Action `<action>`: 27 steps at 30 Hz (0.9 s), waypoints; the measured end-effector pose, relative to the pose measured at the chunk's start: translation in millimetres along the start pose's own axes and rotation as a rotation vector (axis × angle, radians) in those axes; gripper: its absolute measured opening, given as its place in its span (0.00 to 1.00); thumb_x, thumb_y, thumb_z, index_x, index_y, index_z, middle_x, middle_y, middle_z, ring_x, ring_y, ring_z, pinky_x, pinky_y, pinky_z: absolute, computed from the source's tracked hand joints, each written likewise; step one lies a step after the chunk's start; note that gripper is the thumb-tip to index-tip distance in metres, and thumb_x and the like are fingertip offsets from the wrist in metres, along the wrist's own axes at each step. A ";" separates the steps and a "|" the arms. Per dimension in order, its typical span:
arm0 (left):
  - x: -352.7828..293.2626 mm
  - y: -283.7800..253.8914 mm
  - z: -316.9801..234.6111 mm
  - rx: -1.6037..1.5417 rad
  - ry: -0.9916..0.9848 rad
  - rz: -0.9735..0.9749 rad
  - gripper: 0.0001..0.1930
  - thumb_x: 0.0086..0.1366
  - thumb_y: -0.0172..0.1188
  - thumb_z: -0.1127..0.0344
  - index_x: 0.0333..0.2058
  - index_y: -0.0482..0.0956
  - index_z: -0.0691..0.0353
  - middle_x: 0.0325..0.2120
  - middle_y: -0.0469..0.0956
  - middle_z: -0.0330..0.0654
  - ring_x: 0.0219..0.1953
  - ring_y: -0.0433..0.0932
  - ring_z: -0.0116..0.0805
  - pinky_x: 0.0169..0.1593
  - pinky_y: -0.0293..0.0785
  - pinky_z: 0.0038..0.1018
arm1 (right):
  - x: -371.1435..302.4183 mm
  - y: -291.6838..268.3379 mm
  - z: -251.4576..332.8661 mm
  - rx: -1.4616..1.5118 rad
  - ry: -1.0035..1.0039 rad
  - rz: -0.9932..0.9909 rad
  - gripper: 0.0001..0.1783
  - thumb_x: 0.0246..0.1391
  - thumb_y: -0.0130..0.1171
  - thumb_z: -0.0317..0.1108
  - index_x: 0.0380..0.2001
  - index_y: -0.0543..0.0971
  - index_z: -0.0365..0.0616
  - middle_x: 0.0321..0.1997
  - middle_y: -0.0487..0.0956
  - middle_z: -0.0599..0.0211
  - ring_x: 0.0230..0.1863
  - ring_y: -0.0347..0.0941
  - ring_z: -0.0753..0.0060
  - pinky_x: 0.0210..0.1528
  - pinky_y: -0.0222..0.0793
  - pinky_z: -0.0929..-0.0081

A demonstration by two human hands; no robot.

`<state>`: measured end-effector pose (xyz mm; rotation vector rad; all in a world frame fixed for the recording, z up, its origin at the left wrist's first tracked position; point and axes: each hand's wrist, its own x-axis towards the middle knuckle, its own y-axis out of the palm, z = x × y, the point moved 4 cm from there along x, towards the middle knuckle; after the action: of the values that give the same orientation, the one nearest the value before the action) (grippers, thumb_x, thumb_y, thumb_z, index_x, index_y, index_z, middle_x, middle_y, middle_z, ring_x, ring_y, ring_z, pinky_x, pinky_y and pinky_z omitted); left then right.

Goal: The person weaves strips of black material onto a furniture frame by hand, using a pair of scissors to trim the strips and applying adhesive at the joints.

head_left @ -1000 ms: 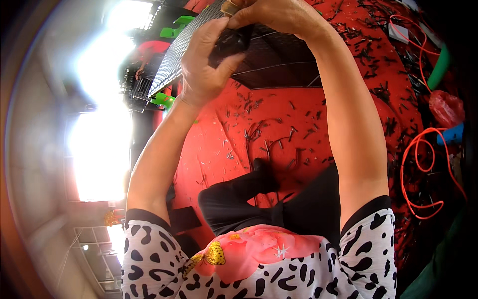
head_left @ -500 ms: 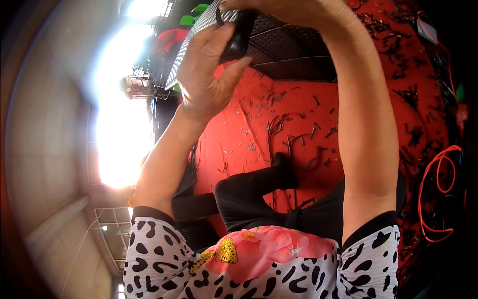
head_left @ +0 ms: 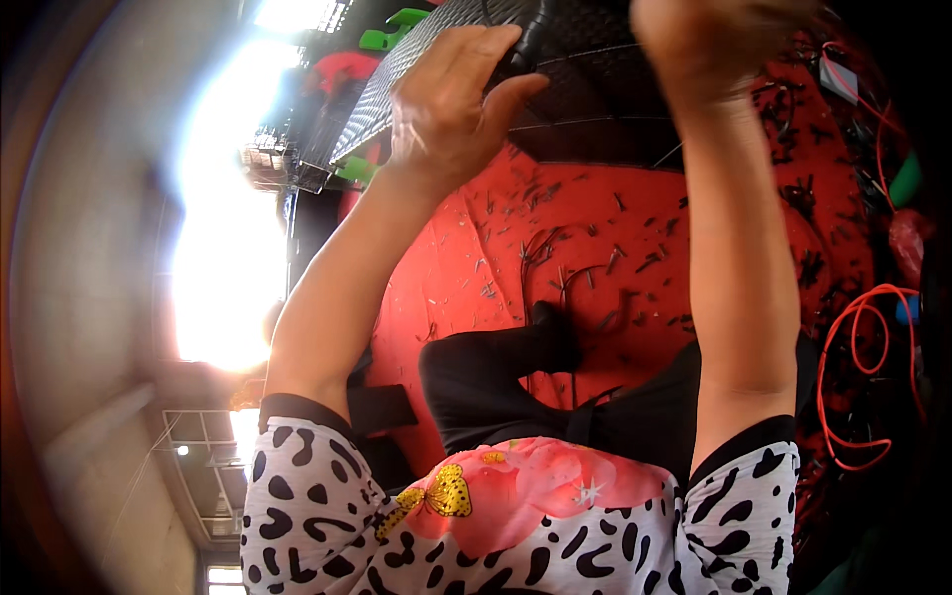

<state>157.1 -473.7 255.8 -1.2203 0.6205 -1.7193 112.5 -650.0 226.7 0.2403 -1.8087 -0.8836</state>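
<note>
1. The left hand (head_left: 446, 109) sits at about 11 o'clock in the view, fingers together and thumb spread, resting against the near edge of a dark grey mesh panel with a fine grid (head_left: 585, 79).
2. I cannot tell whether that hand clasps the panel or only presses on it.
3. The right hand (head_left: 714, 40) is at 1 o'clock, cut off by the upper rim and blurred; its grip cannot be told.
4. The panel lies at 12 o'clock, between both hands, above a red floor mat strewn with short dark wire offcuts (head_left: 595, 248).
5. Bright green plastic clips (head_left: 392, 30) sit at the panel's far left edge.
6. An orange looped cable (head_left: 858, 367) lies at 3 o'clock.
</note>
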 end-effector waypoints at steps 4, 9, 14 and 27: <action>13.3 -0.5 6.3 -0.277 -0.455 0.299 0.24 0.49 0.63 0.66 0.45 0.71 0.67 0.43 0.73 0.49 0.47 0.73 0.42 0.50 0.67 0.28 | -33.2 23.8 26.0 -0.336 0.228 0.243 0.05 0.41 0.48 0.18 0.24 0.73 0.34 0.20 0.71 0.67 0.21 0.66 0.76 0.25 0.63 0.79; 15.3 -1.1 13.5 -0.223 -0.196 0.084 0.19 0.42 0.65 0.72 0.38 0.77 0.61 0.32 0.76 0.44 0.34 0.76 0.41 0.37 0.72 0.29 | -111.8 -41.8 -29.4 -0.146 1.482 -0.145 0.14 0.51 0.54 0.39 0.32 0.76 0.38 0.27 0.74 0.66 0.27 0.71 0.76 0.28 0.66 0.80; 14.3 -12.3 6.0 -0.245 -0.181 0.199 0.21 0.42 0.68 0.72 0.39 0.76 0.64 0.33 0.76 0.44 0.34 0.76 0.35 0.38 0.72 0.26 | -127.9 -15.4 -29.7 0.036 1.757 -0.322 0.24 0.50 0.54 0.55 0.34 0.74 0.44 0.29 0.74 0.69 0.28 0.71 0.80 0.27 0.66 0.78; -96.0 -67.2 -42.7 -0.365 -0.289 0.033 0.29 0.29 0.71 0.60 0.37 0.77 0.58 0.31 0.67 0.42 0.32 0.68 0.38 0.34 0.65 0.31 | -117.8 85.8 0.2 0.418 1.430 -0.346 0.07 0.44 0.52 0.27 0.29 0.73 0.37 0.25 0.74 0.67 0.23 0.70 0.76 0.28 0.66 0.79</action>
<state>101.5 -362.3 248.9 -1.6670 0.7935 -1.4016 182.4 -525.3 198.3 1.1407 -0.5548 -0.3032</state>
